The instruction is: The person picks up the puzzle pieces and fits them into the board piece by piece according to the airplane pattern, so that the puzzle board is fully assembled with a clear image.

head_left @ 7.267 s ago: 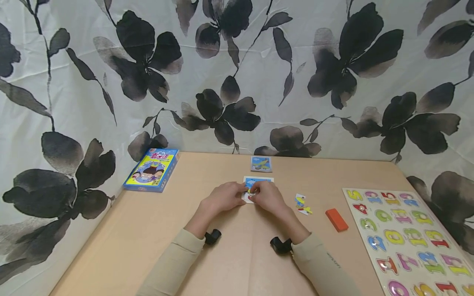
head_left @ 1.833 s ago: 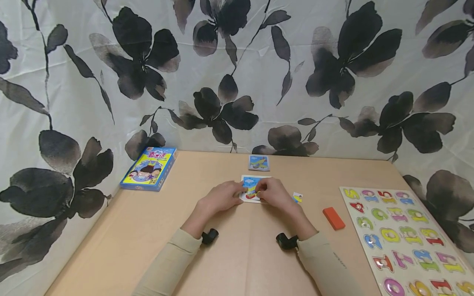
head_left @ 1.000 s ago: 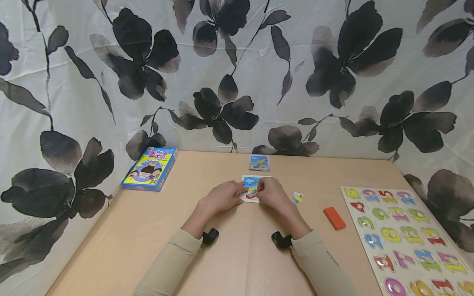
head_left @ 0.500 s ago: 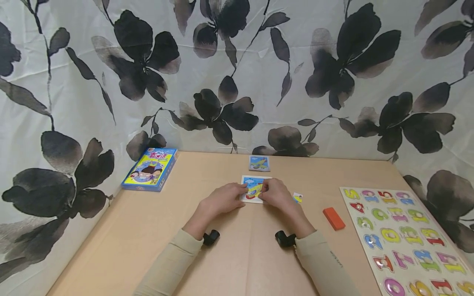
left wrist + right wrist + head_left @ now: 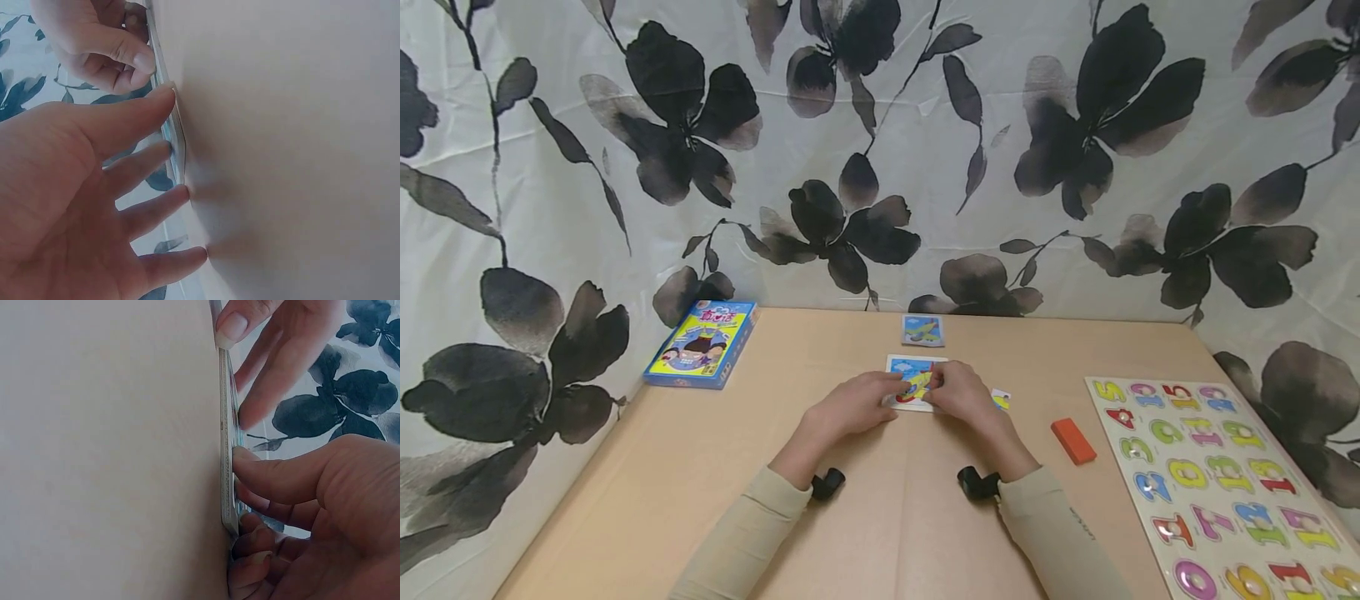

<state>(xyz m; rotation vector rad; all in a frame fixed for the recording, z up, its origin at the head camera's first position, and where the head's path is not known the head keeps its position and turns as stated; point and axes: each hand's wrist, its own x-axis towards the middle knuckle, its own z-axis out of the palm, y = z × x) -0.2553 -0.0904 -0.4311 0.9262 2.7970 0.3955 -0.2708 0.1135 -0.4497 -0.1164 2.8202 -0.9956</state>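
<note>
A small picture puzzle in a white-rimmed tray (image 5: 893,364) lies at the middle of the table, blue with yellow and red parts. My left hand (image 5: 857,402) is at its left side, thumb and fingertips along the tray's edge (image 5: 180,147) in the left wrist view. My right hand (image 5: 962,393) is over the right side, thumb and forefinger pinching a puzzle piece mostly hidden by the fingers. The right wrist view shows that thumb at the tray's side (image 5: 225,456). A loose puzzle piece (image 5: 1002,400) lies just right of the right hand.
Behind the tray lies a small blue picture card (image 5: 922,331). A blue and yellow box (image 5: 702,343) stands back left. An orange block (image 5: 1073,441) and a large number board (image 5: 1195,505) lie to the right. A floral cloth (image 5: 955,275) hangs behind the table.
Several loose pieces lay right of the tray at first; one shows there now, and more yellow fills the picture. Within the last second, my right hand has shifted slightly right over the tray.
</note>
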